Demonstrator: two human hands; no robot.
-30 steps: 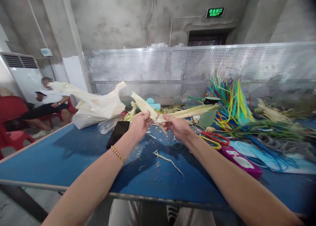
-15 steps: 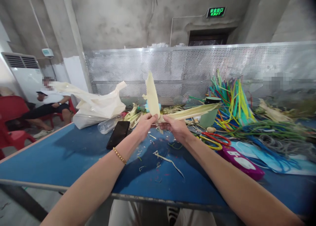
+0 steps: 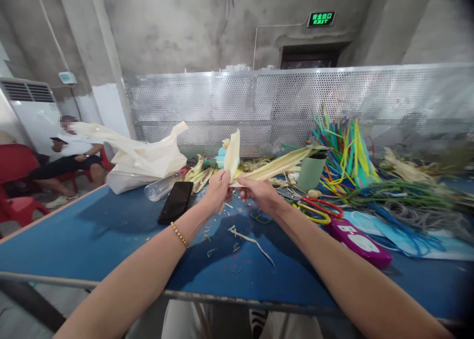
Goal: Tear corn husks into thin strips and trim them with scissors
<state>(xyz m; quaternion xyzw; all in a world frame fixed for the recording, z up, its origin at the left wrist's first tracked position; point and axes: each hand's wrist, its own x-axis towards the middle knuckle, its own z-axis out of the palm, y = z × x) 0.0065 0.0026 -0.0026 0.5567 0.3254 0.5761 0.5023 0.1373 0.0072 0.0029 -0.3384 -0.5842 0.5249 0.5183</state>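
Observation:
Pale yellow corn husk (image 3: pixel 281 166) stretches between my two hands above the middle of the blue table (image 3: pixel 122 240). My left hand (image 3: pixel 218 188) is closed around it, with one flat piece standing up past the thumb. Thumb and fingers of my right hand (image 3: pixel 257 190) pinch the husk close beside the left hand, and a long strip runs out to the right in front of a green cup (image 3: pixel 313 171). The inner fingertips are partly hidden. Beneath the hands lie small scraps and a thin curled strip (image 3: pixel 254 240).
To the left are a black phone (image 3: pixel 176 200), a clear plastic bottle (image 3: pixel 161 187) and a white bag (image 3: pixel 148 158). Red-and-yellow-handled scissors (image 3: pixel 322 208), a purple device (image 3: pixel 359 242), coloured strips (image 3: pixel 344 151) and cords lie right. A seated person (image 3: pixel 77 146) is beyond the table.
The upright husk piece has dropped lower and tilted to the right. My left hand has turned and closed further around it, while my right hand still pinches the husk.

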